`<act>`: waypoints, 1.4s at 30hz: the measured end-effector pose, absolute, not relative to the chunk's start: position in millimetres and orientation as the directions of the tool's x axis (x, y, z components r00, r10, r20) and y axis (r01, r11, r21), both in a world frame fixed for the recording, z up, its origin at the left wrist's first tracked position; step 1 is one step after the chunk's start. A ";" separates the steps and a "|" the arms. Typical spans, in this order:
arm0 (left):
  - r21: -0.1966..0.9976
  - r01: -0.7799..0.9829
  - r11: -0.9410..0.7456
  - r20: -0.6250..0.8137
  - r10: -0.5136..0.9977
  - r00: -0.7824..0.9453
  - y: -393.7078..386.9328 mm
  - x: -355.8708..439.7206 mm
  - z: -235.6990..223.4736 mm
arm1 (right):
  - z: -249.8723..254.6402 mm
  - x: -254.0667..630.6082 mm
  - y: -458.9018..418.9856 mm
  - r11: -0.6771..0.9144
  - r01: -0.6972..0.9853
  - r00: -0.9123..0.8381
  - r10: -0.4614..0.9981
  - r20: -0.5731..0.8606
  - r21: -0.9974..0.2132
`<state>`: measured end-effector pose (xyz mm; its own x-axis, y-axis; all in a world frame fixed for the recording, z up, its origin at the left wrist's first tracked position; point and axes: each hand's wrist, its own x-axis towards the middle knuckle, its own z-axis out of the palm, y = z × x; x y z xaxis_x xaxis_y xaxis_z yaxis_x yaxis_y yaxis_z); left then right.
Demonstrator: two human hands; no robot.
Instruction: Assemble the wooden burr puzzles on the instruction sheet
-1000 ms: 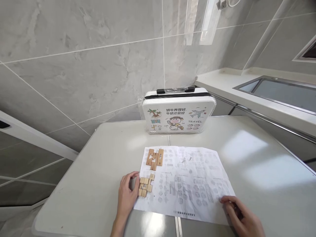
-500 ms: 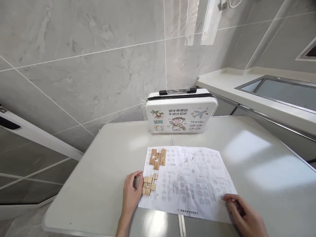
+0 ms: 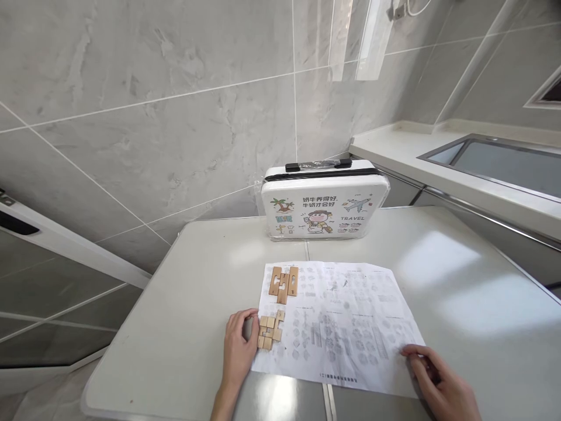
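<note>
A creased, printed paper sheet (image 3: 350, 327) lies on the table. On its left part sit two groups of notched wooden puzzle pieces: darker, longer pieces (image 3: 284, 285) towards the top and paler, shorter blocks (image 3: 270, 332) below them. My left hand (image 3: 239, 348) rests at the sheet's left edge, thumb against or right beside the pale blocks. Its fingers are bent, with a gap between thumb and forefinger, and hold nothing I can see. Over the sheet's lower right edge, my right hand (image 3: 445, 380) is loosely curled, forefinger tip on the paper and thumb apart from it.
A white case (image 3: 326, 204) with cartoon prints and a black handle stands upright at the table's back, wrapped in clear plastic. Behind it is a grey tiled wall (image 3: 175, 105). To the right runs a white counter (image 3: 394, 143) with a sink (image 3: 504, 164). The table (image 3: 175, 327) has a centre seam.
The whole view has shifted slightly, so the table and things on it appear a little further right and lower. Both hands keep nearly the same pose beside the paper.
</note>
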<state>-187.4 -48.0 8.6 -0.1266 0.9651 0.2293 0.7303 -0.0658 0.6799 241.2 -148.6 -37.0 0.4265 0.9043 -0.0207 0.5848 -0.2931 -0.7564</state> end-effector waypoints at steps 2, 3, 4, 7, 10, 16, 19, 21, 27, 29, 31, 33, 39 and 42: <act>0.676 0.734 -0.068 0.236 0.963 -0.128 -48.0 -187.1 8.6 | -35.6 240.3 -148.2 -0.308 0.581 0.431 0.902 -0.036 -0.754; 0.673 0.737 -0.070 0.240 0.962 -0.127 -48.1 -186.8 8.7 | -35.5 240.4 -148.2 -0.314 0.580 0.431 0.901 -0.045 -0.752; 0.669 0.739 -0.074 0.246 0.961 -0.126 -48.2 -186.6 8.7 | -35.7 240.8 -148.1 -0.320 0.579 0.431 0.901 -0.051 -0.750; 0.663 0.744 -0.087 0.255 0.960 -0.114 -48.8 -186.6 8.2 | -37.1 242.2 -148.1 -0.333 0.579 0.429 0.901 -0.068 -0.744; 0.655 0.749 -0.099 0.271 0.956 -0.110 -49.4 -188.0 7.3 | -37.9 242.2 -148.0 -0.347 0.581 0.432 0.898 -0.082 -0.736; 0.684 0.727 -0.060 0.279 0.942 -0.185 -49.5 -189.5 7.5 | -37.8 239.1 -148.3 -0.341 0.586 0.439 0.896 -0.065 -0.735; 0.684 0.728 -0.039 0.268 0.942 -0.202 -49.0 -187.0 7.7 | -39.5 239.4 -148.8 -0.335 0.587 0.437 0.898 -0.060 -0.737; 0.672 0.739 -0.041 0.264 0.946 -0.188 -48.3 -184.7 7.2 | -42.0 241.3 -149.0 -0.325 0.587 0.437 0.898 -0.048 -0.741; 0.652 0.758 -0.036 0.238 0.958 -0.160 -46.4 -180.6 4.6 | -43.7 244.5 -148.6 -0.271 0.605 0.394 0.919 -0.015 -0.749; 0.662 0.749 -0.027 0.228 0.959 -0.167 -46.1 -180.4 4.1 | -38.7 241.4 -148.1 -0.277 0.604 0.415 0.910 -0.001 -0.747; 0.670 0.742 -0.024 0.220 0.961 -0.168 -46.0 -180.2 3.4 | -32.4 237.7 -147.5 -0.278 0.608 0.424 0.906 0.008 -0.744; 0.672 0.740 -0.022 0.215 0.963 -0.166 -46.0 -180.0 2.6 | -27.1 234.9 -146.9 -0.277 0.614 0.424 0.905 0.013 -0.739; 0.661 0.750 -0.024 0.210 0.965 -0.155 -46.8 -179.1 0.3 | -22.8 234.0 -146.8 -0.267 0.628 0.426 0.904 0.035 -0.731; 0.658 0.753 -0.025 0.208 0.966 -0.151 -47.8 -179.1 -0.8 | -24.4 235.3 -147.7 -0.264 0.638 0.422 0.905 0.042 -0.724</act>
<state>-179.1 -47.8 -0.8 -0.1506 0.9664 0.2083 0.7528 -0.0245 0.6578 235.3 -147.7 -24.4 0.4223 0.9055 0.0420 0.6377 -0.2638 -0.7237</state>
